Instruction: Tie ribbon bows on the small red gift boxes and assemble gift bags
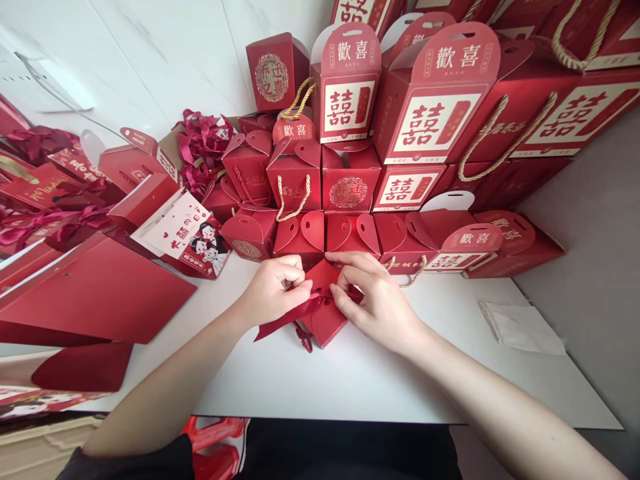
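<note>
Basically, 2-hand ribbon work on 1 small red box. The box (327, 327) sits on the counter (380, 387) between the hands, just in front of the front row of cartons (353, 233), 1 corner turned toward the person. Dark red ribbon (283, 321) crosses the box top, bunched near the middle; 1 tail runs out left past the box edge. Twisted cord (304, 339) hangs at the box's near left side.

Left hand (275, 287): thumb and curled fingers narrow, pinching ribbon beside the bunched spot. Right hand (377, 300): thumb and fingers also narrow at the ribbon, index finger stretched toward the front row; can't tell if it touches a carton. Exact knot or loop form hidden, too small to call.

Doing it well, my judgement: pinch close to the bunch, draw both sides evenly, keep the crossing centred over the top flaps. Pull sideways more than up, since the box looks light and could lift or skid. Firm but gentle; thin card probably dents if cinched hard. Flatten twists in the left tail, and leave the cord outside the ribbon so it doesn't snag.
</note>
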Available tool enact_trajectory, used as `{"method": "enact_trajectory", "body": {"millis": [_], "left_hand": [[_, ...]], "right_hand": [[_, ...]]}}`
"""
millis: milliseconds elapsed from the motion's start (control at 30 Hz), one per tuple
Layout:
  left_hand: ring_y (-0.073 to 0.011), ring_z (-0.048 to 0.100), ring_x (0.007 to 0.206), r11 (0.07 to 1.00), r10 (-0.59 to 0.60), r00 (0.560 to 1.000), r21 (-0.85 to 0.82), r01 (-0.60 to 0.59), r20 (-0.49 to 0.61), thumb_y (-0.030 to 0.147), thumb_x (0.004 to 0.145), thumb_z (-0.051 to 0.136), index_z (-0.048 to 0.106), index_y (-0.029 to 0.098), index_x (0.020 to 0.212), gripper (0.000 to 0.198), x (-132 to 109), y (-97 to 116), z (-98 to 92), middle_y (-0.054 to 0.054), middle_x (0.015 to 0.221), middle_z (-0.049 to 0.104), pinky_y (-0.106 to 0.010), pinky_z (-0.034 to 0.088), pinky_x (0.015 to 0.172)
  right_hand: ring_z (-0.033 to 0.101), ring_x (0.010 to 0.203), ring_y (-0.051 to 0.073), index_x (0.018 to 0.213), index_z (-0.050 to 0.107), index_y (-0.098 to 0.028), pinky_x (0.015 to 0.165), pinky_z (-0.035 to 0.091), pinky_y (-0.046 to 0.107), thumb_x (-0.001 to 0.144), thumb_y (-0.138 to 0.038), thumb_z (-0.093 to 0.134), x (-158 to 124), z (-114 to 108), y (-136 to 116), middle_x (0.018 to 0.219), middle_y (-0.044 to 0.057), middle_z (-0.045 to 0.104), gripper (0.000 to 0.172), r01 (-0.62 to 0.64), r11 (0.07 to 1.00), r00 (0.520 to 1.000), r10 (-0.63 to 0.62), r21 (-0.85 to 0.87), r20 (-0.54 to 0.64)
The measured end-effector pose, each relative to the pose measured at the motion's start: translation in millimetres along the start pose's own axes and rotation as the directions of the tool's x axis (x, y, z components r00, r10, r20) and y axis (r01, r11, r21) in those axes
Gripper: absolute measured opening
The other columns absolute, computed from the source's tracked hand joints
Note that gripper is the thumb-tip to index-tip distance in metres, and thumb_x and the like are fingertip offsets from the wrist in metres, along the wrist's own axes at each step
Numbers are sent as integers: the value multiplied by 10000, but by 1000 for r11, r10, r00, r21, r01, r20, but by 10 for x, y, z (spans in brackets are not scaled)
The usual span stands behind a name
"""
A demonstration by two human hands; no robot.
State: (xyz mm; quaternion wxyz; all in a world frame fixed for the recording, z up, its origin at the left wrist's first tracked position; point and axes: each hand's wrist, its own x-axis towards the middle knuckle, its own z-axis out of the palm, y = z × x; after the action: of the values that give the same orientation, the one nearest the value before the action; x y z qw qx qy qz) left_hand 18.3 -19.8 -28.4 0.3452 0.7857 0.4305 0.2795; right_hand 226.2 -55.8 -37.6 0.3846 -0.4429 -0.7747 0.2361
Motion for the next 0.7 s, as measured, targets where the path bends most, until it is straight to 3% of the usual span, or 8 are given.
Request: {"method": "enact_trajectory", "body": {"millis": [167,333,400,500,567,600,700], "left_hand": [[-74,405,539,989,-119,993,-85,120,9,186,806,563,424,141,453,382,15,-2,2,23,609,412,-250,312,537],[-71,412,521,959,-183,977,-199,202,110,242,842,572,448,143,469,405,61,-115,-46,32,590,423,-251,333,549],[-70,406,523,937,-204,970,-262,232,129,269,848,588,444,142,490,406,69,-159,-51,35,604,416,-250,326,543],[-69,392,528,902,-202,962,-349,256,183,319,860,606,439,139,505,431,65,-179,-55,39,615,395,-249,313,542],[-69,384,544,905,-157,962,-358,231,226,342,864,619,440,135,510,447,59,-162,-71,38,628,393,-250,306,554],[-69,378,555,913,-133,960,-346,215,246,348,849,644,445,134,519,442,56,-149,-85,38,640,396,-249,300,558],[-78,399,612,938,-88,947,-294,183,309,340,726,778,481,132,572,394,52,-107,-136,38,698,421,-241,307,582]], "right_hand": [[546,1240,278,648,518,-214,1002,449,511,854,-180,594,-14,-111,11,1341,82,601,223,-28,996,999,24,80,43],[503,1313,269,609,488,-204,1034,451,492,870,-164,595,-21,-380,34,1413,63,541,285,16,985,979,-50,172,196],[481,1338,278,598,500,-204,1011,478,483,869,-167,610,-27,-537,35,1436,62,520,295,93,980,934,-148,177,325],[467,1354,293,619,570,-213,1026,477,489,842,-246,697,-34,-750,34,1453,57,512,258,189,960,788,-275,209,550],[542,1281,280,626,580,-214,1003,498,452,824,-305,735,-29,-814,30,1386,62,572,268,162,946,744,-304,282,594],[591,1216,262,637,576,-214,965,519,419,841,-322,721,-23,-811,25,1319,65,617,272,123,940,768,-293,318,569],[650,1076,216,779,598,-224,894,529,358,935,-327,603,3,-673,11,1115,64,685,187,12,946,913,-142,322,383]]}}
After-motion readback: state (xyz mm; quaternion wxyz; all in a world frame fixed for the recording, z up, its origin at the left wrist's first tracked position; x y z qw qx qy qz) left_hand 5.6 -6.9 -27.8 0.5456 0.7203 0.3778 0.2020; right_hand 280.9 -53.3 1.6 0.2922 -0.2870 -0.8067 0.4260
